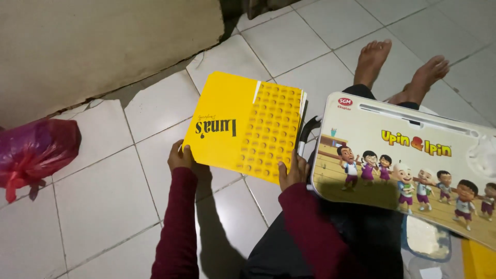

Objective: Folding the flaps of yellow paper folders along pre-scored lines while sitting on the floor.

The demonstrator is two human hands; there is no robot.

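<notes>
yellow folder [243, 126], dotted front band, dark lettering | both hands pinch its lower corners: left [180, 156], right [293, 172]

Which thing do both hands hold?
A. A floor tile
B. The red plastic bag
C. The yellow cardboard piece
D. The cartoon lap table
C: the left hand grips the near left corner of the yellow cardboard piece and the right hand its near right edge, while the red bag lies apart on the floor and the lap table sits untouched beside it.
</notes>
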